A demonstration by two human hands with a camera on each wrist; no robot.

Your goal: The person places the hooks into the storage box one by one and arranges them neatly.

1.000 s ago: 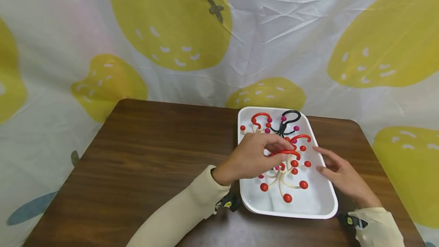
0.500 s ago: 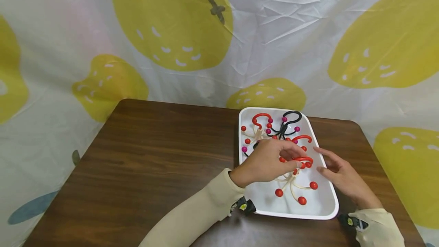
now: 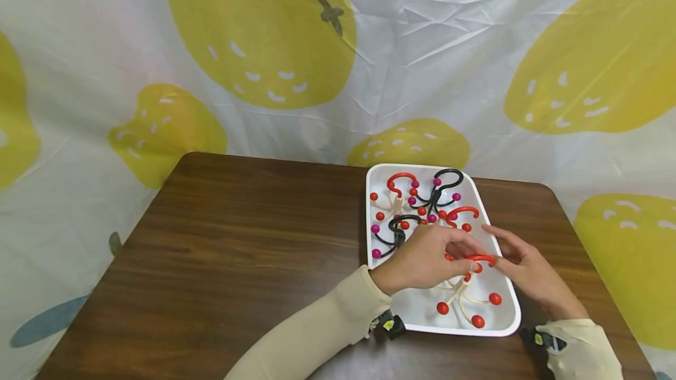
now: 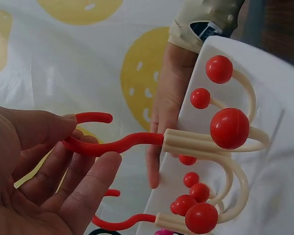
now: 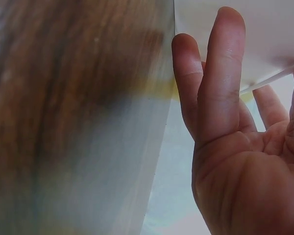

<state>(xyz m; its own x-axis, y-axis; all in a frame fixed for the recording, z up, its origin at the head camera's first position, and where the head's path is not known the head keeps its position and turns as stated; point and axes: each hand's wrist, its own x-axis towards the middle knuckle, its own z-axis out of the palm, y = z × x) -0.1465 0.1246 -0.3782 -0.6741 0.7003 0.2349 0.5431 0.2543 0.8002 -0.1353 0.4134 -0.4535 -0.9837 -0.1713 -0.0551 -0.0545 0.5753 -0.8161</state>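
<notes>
In the head view my left hand (image 3: 422,257) is over the front part of a white tray (image 3: 414,312). Between thumb and fingers it pinches the red hooked handle of a massager with cream prongs (image 4: 186,141) tipped in red balls. The prongs spread over the tray's front right, balls pointing down. At the tray's right rim, my right hand (image 3: 536,277) has its fingers extended and fingertips against the side. In the right wrist view the right hand (image 5: 240,161) shows its fingers nearly straight beside the tray wall.
Several similar massagers lie in the tray: a red-handled one (image 3: 397,205) at back left, a black one (image 3: 435,197) at back right, another black one (image 3: 399,239) at left. The brown wooden table (image 3: 253,251) reaches back to a patterned curtain (image 3: 296,128).
My left hand has moved right and toward the front with the red-handled massager, uncovering a black massager at the tray's left. The right hand has stayed at the rim.
</notes>
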